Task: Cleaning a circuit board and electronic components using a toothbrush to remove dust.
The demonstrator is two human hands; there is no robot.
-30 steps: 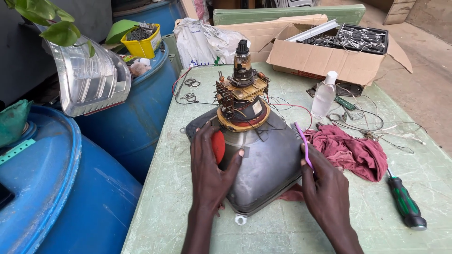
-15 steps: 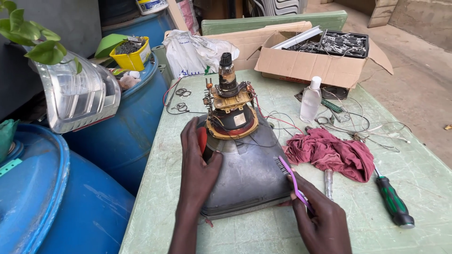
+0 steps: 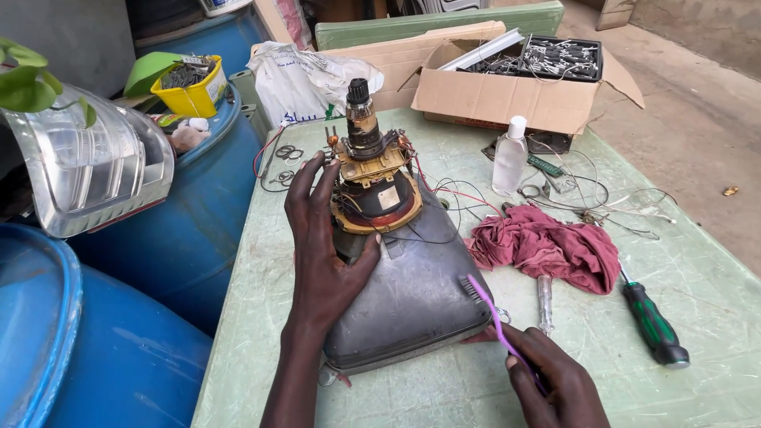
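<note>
The old TV tube lies face down in the middle of the green bench, with its thin neck pointing up. Around the neck sits a ring of copper coils with small wires coming off it.

My left hand lies flat and wide open on the left side of the tube. My fingers reach up next to the coils and my thumb presses on the grey glass. This hand keeps the tube from sliding.

My right hand is closed around a purple toothbrush. The bristles touch the right side of the tube, near its lower edge. I think I am at the brushing step, cleaning dust off the grey back. The next move needs short, soft strokes, and I must stay away from the thin wires by the coils.

Just right of the tube is a red rag. Below it lies a clear little tube, and further right a green screwdriver. Behind the rag stands a small clear bottle. At the back is a cardboard box full of metal bits. Blue barrels stand to my left.
</note>
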